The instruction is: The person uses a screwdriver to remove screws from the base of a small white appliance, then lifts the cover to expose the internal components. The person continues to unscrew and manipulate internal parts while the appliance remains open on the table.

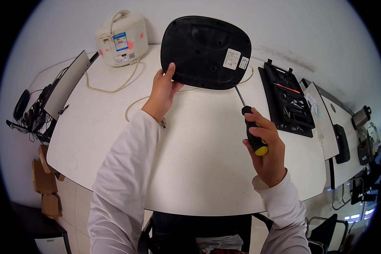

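My left hand (pixel 165 89) grips the lower left edge of a black plastic appliance base (pixel 190 55), thumb on its face. The base is tilted up toward me, showing recessed screw holes and two white labels; its other side is hidden. A screwdriver (pixel 255 134) with a black handle and yellow end cap is in my right hand (pixel 269 148), fingers wrapped round the handle. Its shaft slants up and left, the tip at a hole near the base's lower right edge. A pale cord (pixel 133 106) runs across the table behind my left hand.
A white rice cooker (pixel 122 40) with a cord stands at the back left. An opened black tool case (pixel 290 101) with bits lies on a dark mat at the right. Low partitions (pixel 67 89) flank the white table (pixel 199 169). Cardboard boxes (pixel 44 178) sit on the floor at left.
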